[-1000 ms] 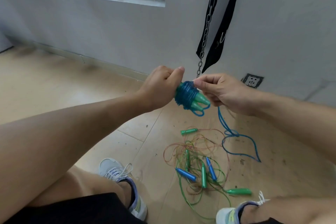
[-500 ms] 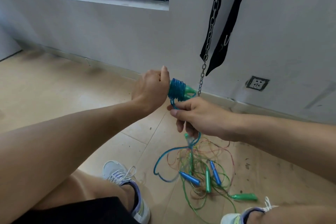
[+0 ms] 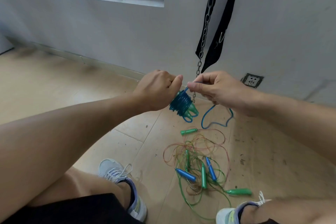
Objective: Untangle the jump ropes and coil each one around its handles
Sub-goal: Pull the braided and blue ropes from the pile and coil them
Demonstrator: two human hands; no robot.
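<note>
My left hand [image 3: 158, 91] grips the upper ends of two green handles [image 3: 192, 110], which point down to the right. Blue rope is wound round them in a thick coil [image 3: 181, 103]. My right hand [image 3: 216, 89] pinches the free blue rope just above the coil. From that hand the loose blue rope [image 3: 215, 117] hangs in a loop to the floor. Below lies a tangle of green and orange ropes [image 3: 198, 152] with several green and blue handles, among them a blue handle [image 3: 185, 174] and a green handle [image 3: 240, 191].
A steel chain [image 3: 205, 29] and a black strap [image 3: 221, 29] hang down the grey wall right behind my hands. A wall socket [image 3: 251, 80] sits low at the right. My two sneakers [image 3: 121, 178] stand on the wooden floor on either side of the tangle.
My right hand has risen from below the coil to above it, carrying the blue rope round the handles. The loose loop has swung from left of the tangle to the right.
</note>
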